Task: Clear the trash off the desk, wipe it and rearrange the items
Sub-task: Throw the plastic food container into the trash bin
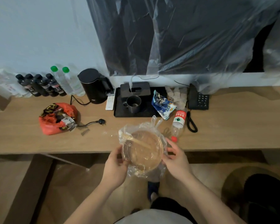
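Observation:
A round takeaway bowl (142, 147) wrapped in a clear plastic bag sits half over the front edge of the wooden desk (39, 143), with chopsticks lying inside. My left hand (116, 165) grips its left rim. My right hand (176, 159) holds its right side with curled fingers. On the desk lie an orange bag of wrappers (58, 118), a blue snack packet (162, 105) and an empty bottle with a red label (178, 123), tipped on its side.
A black kettle (94, 86) with loose plug (101, 122), a black tray (118, 110) holding a mug (133, 103) and tissue box, a white remote (110, 102), a telephone (198, 98) and several bottles (44, 85) line the back. Plastic sheeting covers a dark screen (176, 38).

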The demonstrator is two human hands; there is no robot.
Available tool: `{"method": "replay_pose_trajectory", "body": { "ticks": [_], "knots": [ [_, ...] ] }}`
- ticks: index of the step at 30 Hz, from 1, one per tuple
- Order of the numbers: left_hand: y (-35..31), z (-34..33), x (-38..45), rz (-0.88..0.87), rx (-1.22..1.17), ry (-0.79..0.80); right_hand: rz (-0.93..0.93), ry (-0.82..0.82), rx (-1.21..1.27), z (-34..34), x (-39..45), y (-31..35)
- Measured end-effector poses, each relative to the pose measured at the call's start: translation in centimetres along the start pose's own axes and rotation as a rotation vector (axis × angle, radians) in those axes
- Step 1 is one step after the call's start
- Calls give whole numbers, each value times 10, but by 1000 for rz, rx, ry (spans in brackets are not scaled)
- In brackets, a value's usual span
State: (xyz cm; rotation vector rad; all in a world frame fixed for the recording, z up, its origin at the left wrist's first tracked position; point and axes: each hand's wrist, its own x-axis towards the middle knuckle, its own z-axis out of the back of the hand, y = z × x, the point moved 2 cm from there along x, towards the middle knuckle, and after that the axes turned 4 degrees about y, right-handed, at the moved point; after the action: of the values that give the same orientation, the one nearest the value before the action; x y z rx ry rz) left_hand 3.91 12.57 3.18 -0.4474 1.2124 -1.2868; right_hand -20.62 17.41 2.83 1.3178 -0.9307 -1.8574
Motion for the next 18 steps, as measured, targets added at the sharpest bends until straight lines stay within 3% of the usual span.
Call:
{"method": "replay_pose_trajectory", "body": {
  "ticks": [10, 18],
  "knots": [
    [41, -3, -98, 4, 63, 91, -43, -79, -3, -23, -118, -51],
    [28, -43, -141, -57, 116, 192, -72, -179, -1, 13, -179, -87]
  ]
}}
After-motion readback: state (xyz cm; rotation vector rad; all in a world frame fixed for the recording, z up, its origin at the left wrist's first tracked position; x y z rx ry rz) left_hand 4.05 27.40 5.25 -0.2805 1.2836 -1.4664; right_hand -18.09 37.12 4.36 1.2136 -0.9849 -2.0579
